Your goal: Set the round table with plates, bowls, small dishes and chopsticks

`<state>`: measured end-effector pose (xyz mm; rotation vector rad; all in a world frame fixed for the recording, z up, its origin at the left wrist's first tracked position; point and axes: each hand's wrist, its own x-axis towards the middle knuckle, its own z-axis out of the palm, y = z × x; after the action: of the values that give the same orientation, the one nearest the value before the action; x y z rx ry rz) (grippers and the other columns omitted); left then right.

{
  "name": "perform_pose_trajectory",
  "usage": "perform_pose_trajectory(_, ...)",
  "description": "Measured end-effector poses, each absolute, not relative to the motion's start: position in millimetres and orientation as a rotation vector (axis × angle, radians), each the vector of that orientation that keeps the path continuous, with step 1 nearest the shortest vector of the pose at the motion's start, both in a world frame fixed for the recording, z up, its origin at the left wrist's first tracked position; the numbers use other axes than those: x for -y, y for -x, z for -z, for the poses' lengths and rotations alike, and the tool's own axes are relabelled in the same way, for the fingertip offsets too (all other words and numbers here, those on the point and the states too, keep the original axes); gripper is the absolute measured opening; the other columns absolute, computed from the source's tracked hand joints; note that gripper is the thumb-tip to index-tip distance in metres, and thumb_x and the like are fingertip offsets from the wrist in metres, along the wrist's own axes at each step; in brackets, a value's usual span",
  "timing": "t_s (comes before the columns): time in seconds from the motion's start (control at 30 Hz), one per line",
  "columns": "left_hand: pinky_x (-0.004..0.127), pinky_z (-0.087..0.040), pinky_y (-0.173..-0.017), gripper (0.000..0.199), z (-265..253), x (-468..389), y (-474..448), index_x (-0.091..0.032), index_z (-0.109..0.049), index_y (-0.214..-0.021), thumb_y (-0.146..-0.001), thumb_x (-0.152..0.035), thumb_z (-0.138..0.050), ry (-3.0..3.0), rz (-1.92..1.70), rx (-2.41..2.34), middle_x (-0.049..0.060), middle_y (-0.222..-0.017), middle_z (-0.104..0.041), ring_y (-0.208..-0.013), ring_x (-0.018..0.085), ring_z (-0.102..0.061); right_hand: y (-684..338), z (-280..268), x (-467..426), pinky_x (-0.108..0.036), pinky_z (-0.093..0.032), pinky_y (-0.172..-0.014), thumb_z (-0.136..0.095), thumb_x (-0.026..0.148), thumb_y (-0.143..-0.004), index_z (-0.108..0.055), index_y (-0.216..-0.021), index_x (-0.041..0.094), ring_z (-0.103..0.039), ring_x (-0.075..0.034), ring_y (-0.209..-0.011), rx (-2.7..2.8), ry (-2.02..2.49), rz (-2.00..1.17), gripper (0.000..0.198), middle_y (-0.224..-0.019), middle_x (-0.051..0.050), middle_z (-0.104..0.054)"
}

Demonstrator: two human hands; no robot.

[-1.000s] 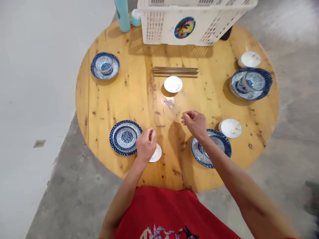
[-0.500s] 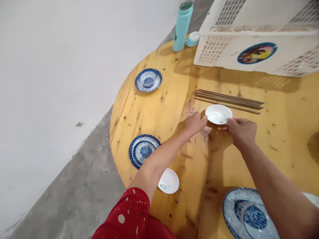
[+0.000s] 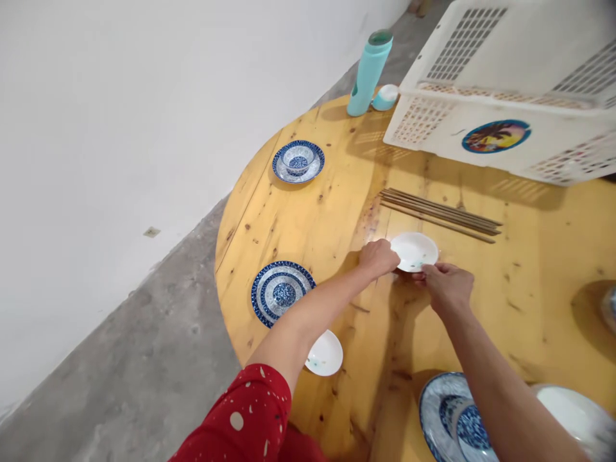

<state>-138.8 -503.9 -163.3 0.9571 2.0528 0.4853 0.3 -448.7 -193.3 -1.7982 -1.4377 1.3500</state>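
Observation:
A small white dish (image 3: 414,250) with faint green marks is held between my two hands above the wooden table. My left hand (image 3: 379,258) is closed at the dish's left edge. My right hand (image 3: 448,285) pinches its lower right rim between thumb and fingers. Just beyond the dish lies a bundle of brown chopsticks (image 3: 440,213). Under my left forearm, partly hidden, is a second white dish (image 3: 326,354). Beside it sits a blue-patterned plate with a bowl on it (image 3: 283,294).
Another blue-patterned plate and bowl (image 3: 298,162) stand at the far left. A white plastic basket (image 3: 428,122), a turquoise bottle (image 3: 369,74) and its cap (image 3: 385,97) are at the back. Near my right forearm are a blue-patterned plate (image 3: 430,410) and a white bowl (image 3: 572,410).
My hands have drawn the white dish slightly toward me, away from the chopsticks. The view has shifted a little, showing more of the white bowl at lower right.

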Motion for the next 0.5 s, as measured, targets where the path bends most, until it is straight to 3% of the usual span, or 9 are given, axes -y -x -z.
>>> perform_pose_trajectory(0.23, 0.030, -0.058, -0.089, 0.023, 140.1, 557.8, 142.4, -0.010, -0.075, -0.096, -0.082, -0.016, -0.058, -0.957, -0.444, -1.900, 0.017, -0.093, -0.078, -0.096, 0.024, -0.075, -8.8, 169.2, 514.6, -0.021, -0.052, -0.040, -0.061, 0.016, -0.061, -0.062, -0.057, 0.020, -0.059, -0.015, -0.041, 1.415, 1.798, -1.360, 0.005, -0.047, -0.002, -0.060)
perform_pose_trajectory(0.5, 0.028, -0.056, -0.086, 0.021, 101.3, 619.1, 163.1, -0.016, -0.071, -0.087, -0.087, -0.021, -0.050, -1.163, -0.517, -1.849, 0.011, -0.085, -0.078, -0.089, 0.020, -0.075, -4.8, 133.1, 576.8, -0.019, -0.052, -0.040, -0.068, 0.018, -0.061, -0.064, -0.060, 0.018, -0.059, -0.013, -0.044, 1.245, 1.729, -1.408, 0.004, -0.051, -0.002, -0.063)
